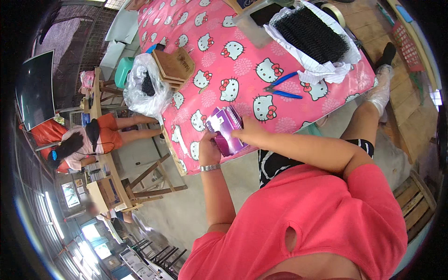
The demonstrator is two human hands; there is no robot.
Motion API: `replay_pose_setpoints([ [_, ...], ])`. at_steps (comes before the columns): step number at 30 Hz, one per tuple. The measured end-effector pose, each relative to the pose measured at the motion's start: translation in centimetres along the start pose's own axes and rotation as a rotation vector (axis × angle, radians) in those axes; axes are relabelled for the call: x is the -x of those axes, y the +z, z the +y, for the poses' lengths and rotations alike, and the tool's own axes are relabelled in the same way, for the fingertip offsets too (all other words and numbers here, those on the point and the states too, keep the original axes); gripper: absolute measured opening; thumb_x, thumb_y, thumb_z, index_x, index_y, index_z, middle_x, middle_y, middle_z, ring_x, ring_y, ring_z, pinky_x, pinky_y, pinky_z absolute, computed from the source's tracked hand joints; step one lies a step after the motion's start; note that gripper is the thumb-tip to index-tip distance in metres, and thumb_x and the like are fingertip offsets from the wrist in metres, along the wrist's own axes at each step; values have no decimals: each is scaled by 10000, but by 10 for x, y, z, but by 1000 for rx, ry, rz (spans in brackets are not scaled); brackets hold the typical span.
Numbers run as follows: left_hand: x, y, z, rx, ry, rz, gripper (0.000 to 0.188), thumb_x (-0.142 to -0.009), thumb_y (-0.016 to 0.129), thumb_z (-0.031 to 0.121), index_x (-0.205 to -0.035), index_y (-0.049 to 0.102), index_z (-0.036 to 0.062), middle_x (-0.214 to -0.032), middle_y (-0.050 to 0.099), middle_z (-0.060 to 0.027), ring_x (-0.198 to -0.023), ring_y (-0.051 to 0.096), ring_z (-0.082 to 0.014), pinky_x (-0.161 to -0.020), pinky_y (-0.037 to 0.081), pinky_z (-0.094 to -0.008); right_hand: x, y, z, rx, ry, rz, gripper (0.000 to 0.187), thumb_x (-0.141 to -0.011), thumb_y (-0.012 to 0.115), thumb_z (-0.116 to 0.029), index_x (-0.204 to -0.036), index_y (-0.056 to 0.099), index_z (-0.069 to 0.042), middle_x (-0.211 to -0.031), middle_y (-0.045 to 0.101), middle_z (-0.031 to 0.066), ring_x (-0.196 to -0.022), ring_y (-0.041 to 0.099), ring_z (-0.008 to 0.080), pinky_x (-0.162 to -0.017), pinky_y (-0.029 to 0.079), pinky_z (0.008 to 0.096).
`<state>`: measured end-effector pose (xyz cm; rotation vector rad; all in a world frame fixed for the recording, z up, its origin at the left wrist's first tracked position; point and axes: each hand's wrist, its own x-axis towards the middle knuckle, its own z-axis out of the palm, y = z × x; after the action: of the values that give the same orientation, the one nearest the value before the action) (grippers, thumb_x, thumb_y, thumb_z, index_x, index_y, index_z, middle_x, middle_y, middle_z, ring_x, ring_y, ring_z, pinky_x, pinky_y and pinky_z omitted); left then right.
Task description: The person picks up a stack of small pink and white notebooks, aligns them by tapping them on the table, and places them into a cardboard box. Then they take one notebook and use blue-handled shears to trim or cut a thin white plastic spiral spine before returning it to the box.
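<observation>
At the near edge of the table, several small purple spiral notebooks (228, 131) are held together between my two hands. My left hand (209, 150), with a metal band at its wrist, grips their left side. On the right side the fingers of my right hand (251, 132) are closed around the notebooks. Coiled bindings show along their edges. Beyond my right hand, pliers with blue handles (286, 94) lie on the table with the handles spread. Farther off at the right, a pile of black coils (310, 35) rests on crumpled white lined paper (346, 70).
A pink cartoon-cat cover (241, 66) spreads over the table. Brown wooden boards (173, 65) and a clear plastic bag (148, 106) with black things inside stand at its left side. A person in orange shorts (108, 128) is at a wooden bench farther left. A wooden slatted seat (414, 203) is at right.
</observation>
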<state>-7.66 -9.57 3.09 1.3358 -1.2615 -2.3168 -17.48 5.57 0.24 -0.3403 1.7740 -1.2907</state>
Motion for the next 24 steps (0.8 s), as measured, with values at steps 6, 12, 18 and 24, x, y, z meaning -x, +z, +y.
replay_pose_setpoints([
  [6,17,19,-9,233,135,-189,539,-665,467,-64,-1198,533,-24,-1177,604,-158,-1123,587,-277,-985,470,-408,8,-27,-5,160,-340,157,690,-663,718,-245,-1224,446,51,-1195,485,268,-1106,521,421,-951,433,447],
  [12,29,23,-16,-193,521,-261,774,-637,489,-142,-1375,363,55,-1239,529,-80,-1119,538,-192,-855,483,-306,12,-51,0,277,-861,187,785,-644,723,-121,-1342,375,-32,-1219,474,200,-1196,423,427,-978,389,459],
  [18,11,11,-41,-178,471,-293,793,-680,512,-151,-1421,314,51,-1281,512,-87,-1178,515,-216,-980,432,-345,-6,-45,10,31,-900,30,925,-628,823,-112,-1413,332,-92,-1264,438,166,-1184,465,360,-1017,396,419],
  [24,17,20,-31,-212,483,-391,834,-641,523,-102,-1427,295,59,-1294,502,-104,-1152,535,-223,-948,483,-359,0,-45,8,15,-833,8,841,-613,846,-203,-1314,399,-72,-1216,469,171,-1127,510,352,-967,434,414],
])
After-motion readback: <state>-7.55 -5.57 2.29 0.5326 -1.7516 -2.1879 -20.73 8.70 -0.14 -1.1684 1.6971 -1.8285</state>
